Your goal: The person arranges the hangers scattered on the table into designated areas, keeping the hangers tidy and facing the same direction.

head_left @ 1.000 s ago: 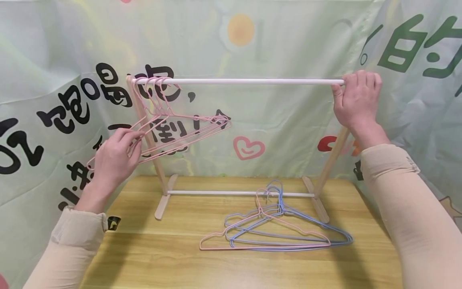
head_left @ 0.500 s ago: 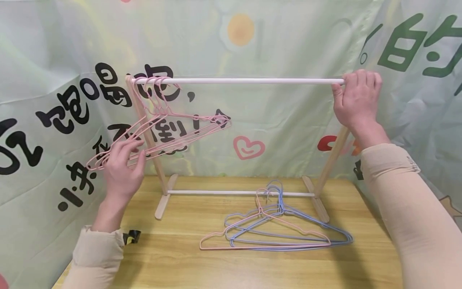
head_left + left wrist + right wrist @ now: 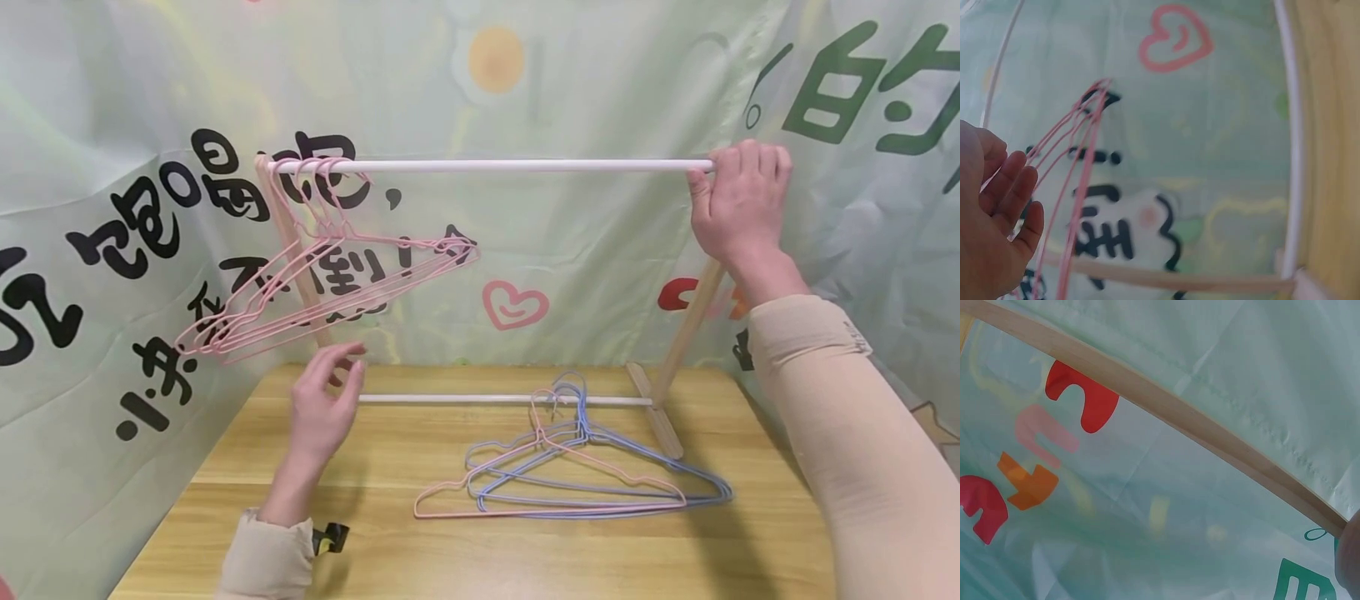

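Pink, thin as wire, several hangers [image 3: 341, 237] hang bunched by their hooks at the left end of the rod [image 3: 480, 166], their triangles slanting in perspective. Just below them is the person's left hand [image 3: 326, 400], forearm reaching up from a rolled beige sleeve [image 3: 266, 554], fingers loosely bent, thumb apart from them, holding nothing. From the head view it covers the lower part of the left post [image 3: 288, 225].

The right arm stretches well forward, and the right hand [image 3: 742, 200] grips the rack's upper right corner: knuckles up, fingers bent over the top, thumb down at the front by the rod's end.

The rod is white, round and smooth; the right post [image 3: 686, 337] is flat, pale wood, leaning, with a round-ended foot [image 3: 666, 429]. A slimmer white bar [image 3: 435, 398] runs low across.

On the wood-grained table [image 3: 562, 558], a loose pink hanger [image 3: 480, 517] with wavy shoulders overlaps a pile of blue hangers [image 3: 582, 417]. Behind everything hangs creased, pale green cloth [image 3: 637, 275] printed with bold characters and a pink heart.
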Demonstrator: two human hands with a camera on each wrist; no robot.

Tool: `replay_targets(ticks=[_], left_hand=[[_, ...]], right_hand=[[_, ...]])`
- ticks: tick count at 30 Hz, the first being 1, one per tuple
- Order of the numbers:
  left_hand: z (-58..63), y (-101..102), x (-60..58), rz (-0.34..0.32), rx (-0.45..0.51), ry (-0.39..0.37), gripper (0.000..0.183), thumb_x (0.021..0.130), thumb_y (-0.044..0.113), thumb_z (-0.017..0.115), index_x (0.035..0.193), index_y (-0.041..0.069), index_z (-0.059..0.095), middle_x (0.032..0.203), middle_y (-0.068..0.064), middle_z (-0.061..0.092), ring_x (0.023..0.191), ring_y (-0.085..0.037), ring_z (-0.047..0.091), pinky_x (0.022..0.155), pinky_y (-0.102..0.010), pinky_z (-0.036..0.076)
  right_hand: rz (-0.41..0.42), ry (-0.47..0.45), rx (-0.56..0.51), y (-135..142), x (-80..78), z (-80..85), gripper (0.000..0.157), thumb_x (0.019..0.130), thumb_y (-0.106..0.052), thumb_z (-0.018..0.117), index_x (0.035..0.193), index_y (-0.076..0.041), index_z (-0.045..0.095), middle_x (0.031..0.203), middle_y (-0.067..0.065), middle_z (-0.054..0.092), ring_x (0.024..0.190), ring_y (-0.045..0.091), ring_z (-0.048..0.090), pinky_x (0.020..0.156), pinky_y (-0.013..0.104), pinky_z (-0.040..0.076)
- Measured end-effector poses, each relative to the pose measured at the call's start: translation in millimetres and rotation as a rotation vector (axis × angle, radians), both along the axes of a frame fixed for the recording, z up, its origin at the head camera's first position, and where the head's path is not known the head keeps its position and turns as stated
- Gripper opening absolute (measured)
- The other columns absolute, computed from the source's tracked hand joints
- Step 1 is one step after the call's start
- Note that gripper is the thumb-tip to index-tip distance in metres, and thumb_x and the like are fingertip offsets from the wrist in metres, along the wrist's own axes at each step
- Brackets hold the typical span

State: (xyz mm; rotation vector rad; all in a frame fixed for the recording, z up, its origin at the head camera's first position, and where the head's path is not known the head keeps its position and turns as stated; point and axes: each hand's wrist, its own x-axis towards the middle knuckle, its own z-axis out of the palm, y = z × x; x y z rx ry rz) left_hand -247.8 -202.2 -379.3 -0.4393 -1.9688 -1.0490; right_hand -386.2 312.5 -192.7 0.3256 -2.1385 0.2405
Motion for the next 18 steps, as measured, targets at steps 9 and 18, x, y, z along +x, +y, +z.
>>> replay_targets(ticks=[9,18], left_hand=[[-39.7,30.1,-1.7,-0.112,-0.103,-0.087,0.030,0.092,-0.004,0.071,0.122,0.004,0.071,0.113,-0.006,0.073,0.089,-0.017,0.066,0.066,-0.035,0.051],[-64.9,50.6,0.2,-0.207,-0.282,-0.231,0.030,0.097,0.008,0.070,0.127,0.013,0.070,0.116,0.002,0.072,0.093,-0.010,0.064,0.070,-0.033,0.055]], right_hand=[[0.001,-0.004,-0.005,-0.5,1.3,0.7,0.061,0.110,-0.050,0.030,0.119,0.009,0.045,0.111,0.029,0.040,0.110,0.049,0.032,0.110,0.060,0.016],[-0.007,-0.003,0.001,0.0,0.2,0.5,0.061,0.110,-0.050,0.030,0.120,0.009,0.045,0.112,0.030,0.041,0.112,0.049,0.032,0.111,0.060,0.017]])
